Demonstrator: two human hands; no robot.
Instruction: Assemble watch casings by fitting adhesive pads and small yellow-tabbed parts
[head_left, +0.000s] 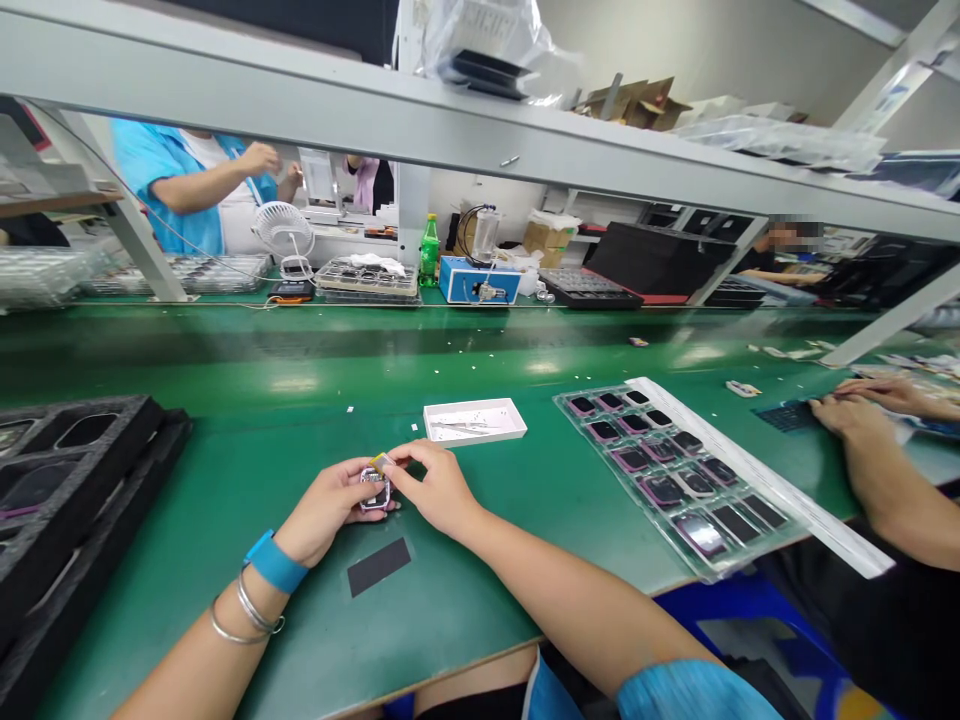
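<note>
My left hand (334,503) is closed around a small open watch case (376,492) with a pale rim and electronics showing inside. At the case's upper edge, my right hand (437,487) pinches a small flat grey piece with a yellow edge (382,462); whether it is attached to the case I cannot tell. On the green bench just below my hands lies a black rectangular sheet (379,567). A shallow white tray (513,418) with tweezers (469,427) and tiny bits in it sits just beyond my right hand.
To the right, a clear plastic tray (611,487) holds several watch parts beside a long white strip (765,480). Black foam trays (161,440) stand at the left. A co-worker's hands (855,405) work at far right. A shelf beam (480,130) crosses above; a green bottle (429,250) stands behind.
</note>
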